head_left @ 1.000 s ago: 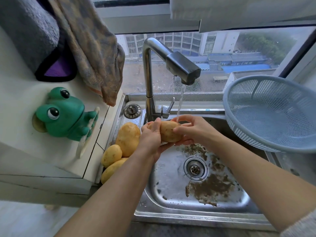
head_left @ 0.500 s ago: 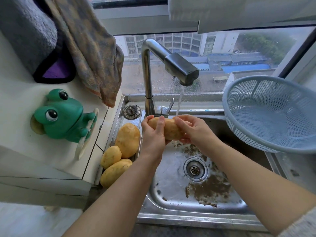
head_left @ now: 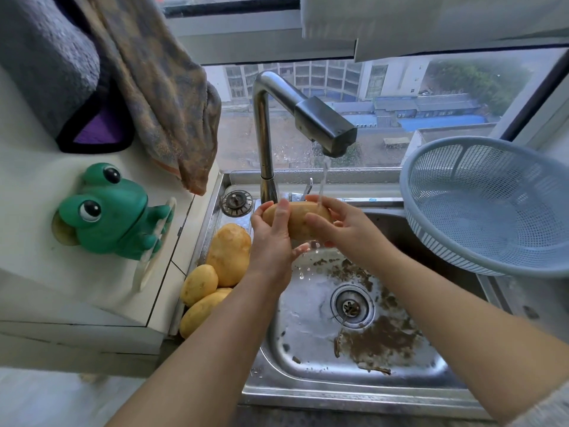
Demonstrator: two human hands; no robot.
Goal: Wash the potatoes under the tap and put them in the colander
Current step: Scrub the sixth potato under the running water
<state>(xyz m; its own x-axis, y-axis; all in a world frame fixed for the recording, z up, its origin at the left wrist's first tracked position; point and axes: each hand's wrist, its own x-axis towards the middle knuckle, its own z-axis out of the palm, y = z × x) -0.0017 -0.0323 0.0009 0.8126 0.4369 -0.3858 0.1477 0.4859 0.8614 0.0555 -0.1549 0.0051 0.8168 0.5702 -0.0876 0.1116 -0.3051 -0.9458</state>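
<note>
Both hands hold one yellow-brown potato (head_left: 298, 217) under the thin stream running from the steel tap (head_left: 324, 129). My left hand (head_left: 271, 238) wraps its left end, thumb across the top. My right hand (head_left: 341, 224) curls round its right end. Three more potatoes lie on the sink's left ledge: a large one (head_left: 229, 254), a smaller one (head_left: 199, 284) and one in front (head_left: 201, 312). The pale blue colander (head_left: 489, 208) sits tilted at the sink's right, with nothing in it.
Brown dirt lies around the drain (head_left: 352, 305) in the steel sink (head_left: 354, 392). A sink plug (head_left: 236, 202) rests behind the potatoes. A green frog holder (head_left: 107, 214) sticks to the white wall on the left, with hanging cloths (head_left: 160, 87) above it.
The potato has been turned in my hands and raised slightly toward the tap. My left thumb now lies over its top. The view has shifted a little.
</note>
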